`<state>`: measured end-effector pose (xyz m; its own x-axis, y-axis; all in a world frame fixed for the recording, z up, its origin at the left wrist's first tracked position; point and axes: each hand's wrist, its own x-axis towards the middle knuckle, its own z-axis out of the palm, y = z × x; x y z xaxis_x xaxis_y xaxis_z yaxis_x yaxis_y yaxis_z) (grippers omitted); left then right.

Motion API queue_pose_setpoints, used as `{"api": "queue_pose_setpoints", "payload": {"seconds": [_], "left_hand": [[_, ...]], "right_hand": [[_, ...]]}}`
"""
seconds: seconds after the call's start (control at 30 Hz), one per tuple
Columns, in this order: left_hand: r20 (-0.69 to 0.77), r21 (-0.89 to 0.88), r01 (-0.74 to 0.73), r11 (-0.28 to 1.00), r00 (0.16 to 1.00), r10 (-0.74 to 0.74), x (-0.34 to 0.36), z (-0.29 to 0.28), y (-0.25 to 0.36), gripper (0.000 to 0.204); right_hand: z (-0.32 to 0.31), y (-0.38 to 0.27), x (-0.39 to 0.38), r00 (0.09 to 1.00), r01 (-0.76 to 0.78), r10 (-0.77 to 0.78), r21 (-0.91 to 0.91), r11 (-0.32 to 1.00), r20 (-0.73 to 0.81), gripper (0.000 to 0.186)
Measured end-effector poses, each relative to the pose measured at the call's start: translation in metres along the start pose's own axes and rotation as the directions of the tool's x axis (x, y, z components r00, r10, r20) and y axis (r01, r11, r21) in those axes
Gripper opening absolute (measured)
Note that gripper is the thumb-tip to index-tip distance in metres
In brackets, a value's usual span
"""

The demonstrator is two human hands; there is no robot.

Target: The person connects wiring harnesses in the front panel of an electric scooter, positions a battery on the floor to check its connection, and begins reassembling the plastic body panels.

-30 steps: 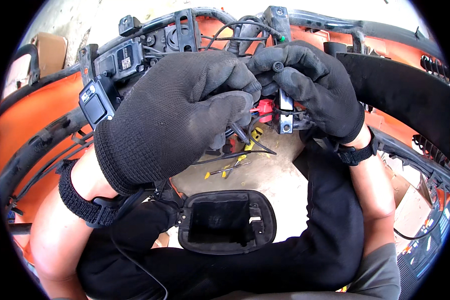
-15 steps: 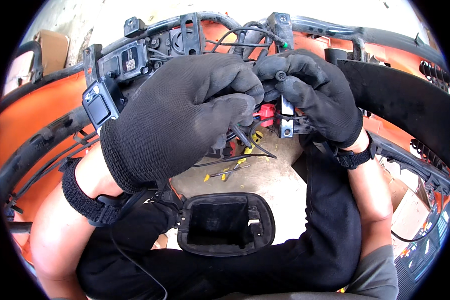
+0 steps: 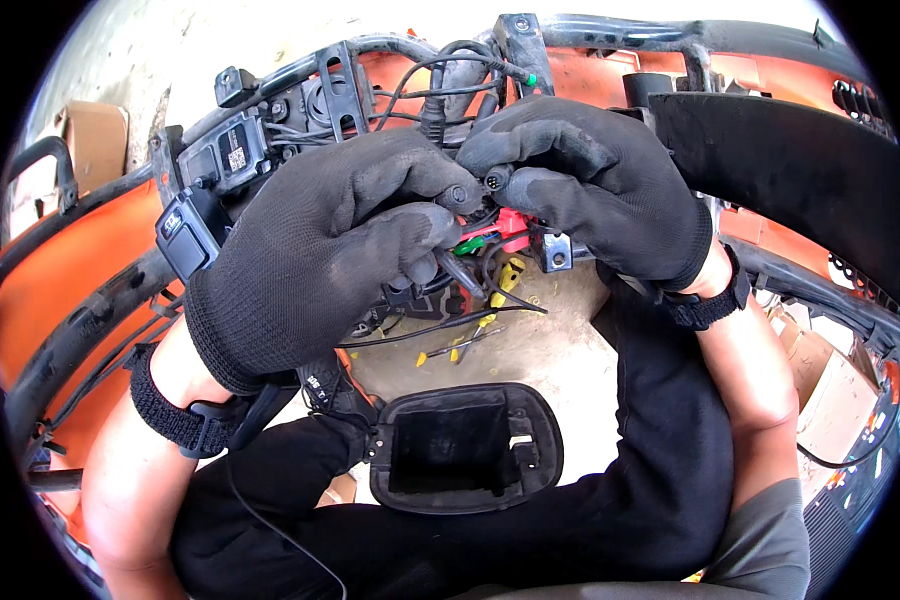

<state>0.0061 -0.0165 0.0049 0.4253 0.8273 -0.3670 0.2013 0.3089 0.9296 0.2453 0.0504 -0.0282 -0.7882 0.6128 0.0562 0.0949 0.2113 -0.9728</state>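
My left hand [image 3: 335, 235], in a black work glove, pinches a small round black cable connector [image 3: 458, 195] between thumb and fingers. Close beside it, my gloved right hand [image 3: 605, 185] grips another round black connector [image 3: 496, 180], and pins show in its end. The two connectors are apart, their ends turned up toward the view. Below them are a red connector [image 3: 512, 224] and a green one [image 3: 470, 244] among dark wires. A black cable end [image 3: 460, 273] hangs under my left fingertips.
Black frame tubes [image 3: 610, 35] and orange panels [image 3: 70, 290] surround the work. A control box [image 3: 232, 148] sits at the far left. Yellow-handled tools [image 3: 508, 275] lie below the hands. An open black compartment [image 3: 550, 435] is between my legs. Cardboard boxes [image 3: 835, 400] stand at the right.
The view has shifted slightly. My hands have lowered a little, and the right-hand connector has come left, toward the left hand. The left-hand connector's end now shows, as does the green connector.
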Motion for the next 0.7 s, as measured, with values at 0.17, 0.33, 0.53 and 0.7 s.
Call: {"api": "queue_pose_setpoints", "payload": {"seconds": [0.17,0.33,0.53,0.7], "left_hand": [[0.025,-0.028,0.043,0.999,0.999,-0.043,-0.0003,-0.0017,-0.0022,0.025],[0.036,0.043,0.077,0.996,0.996,-0.079,-0.0016,-0.0037,0.0018,0.025],[0.0,0.311,-0.122,0.943,0.992,0.129,0.0,-0.0054,-0.0022,0.029],[-0.009,0.321,-0.093,0.943,0.995,0.101,-0.0018,-0.0059,-0.0003,0.029]], "right_hand": [[0.0013,-0.0015,-0.0002,0.999,0.04,-0.039,-0.053,0.998,0.022,0.027],[0.0021,-0.001,0.0001,0.997,0.065,-0.06,-0.131,0.989,0.044,0.028],[0.0019,-0.005,0.0022,0.996,0.082,-0.073,-0.208,0.975,0.053,0.028],[0.002,0.0029,0.0034,0.982,0.191,-0.183,-0.339,0.921,0.056,0.028]]}}
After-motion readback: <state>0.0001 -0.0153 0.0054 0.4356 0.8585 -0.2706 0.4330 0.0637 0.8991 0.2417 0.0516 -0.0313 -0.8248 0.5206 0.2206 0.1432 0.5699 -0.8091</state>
